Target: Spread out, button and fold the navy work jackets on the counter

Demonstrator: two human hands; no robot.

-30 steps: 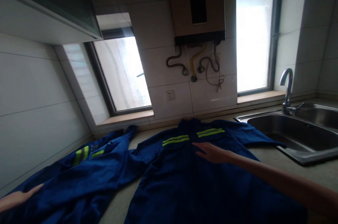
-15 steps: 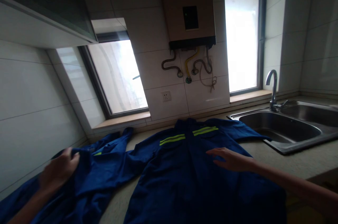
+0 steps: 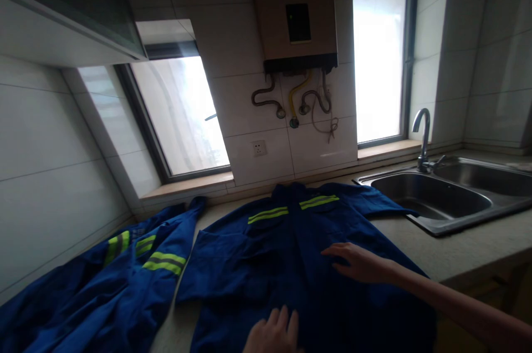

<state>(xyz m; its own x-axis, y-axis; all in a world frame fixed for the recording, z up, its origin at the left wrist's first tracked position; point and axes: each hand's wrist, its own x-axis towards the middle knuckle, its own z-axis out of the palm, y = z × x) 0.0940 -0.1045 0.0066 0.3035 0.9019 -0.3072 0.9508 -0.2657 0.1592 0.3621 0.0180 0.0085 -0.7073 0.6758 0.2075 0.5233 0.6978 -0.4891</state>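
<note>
A dark blue work jacket (image 3: 286, 253) with yellow-green reflective stripes lies spread flat on the kitchen counter. My right hand (image 3: 361, 263) rests open on its front, fingers stretched out flat. At the bottom edge of the picture my left hand (image 3: 274, 333) lies on the jacket's lower part with fingers together and extended, holding nothing. The jacket's left sleeve is folded in across its side. A second blue garment (image 3: 112, 286) with reflective stripes lies bunched to the left.
A double steel sink (image 3: 440, 198) with a tap (image 3: 423, 137) is set in the counter (image 3: 465, 242) at the right. A water heater (image 3: 297, 9) with pipes hangs on the tiled wall above a socket (image 3: 259, 148). There are two windows and a cabinet at upper left.
My left hand let go of the sleeve at the left and moved to the jacket's lower middle. The sleeve now lies folded in. My right hand slid slightly toward me.
</note>
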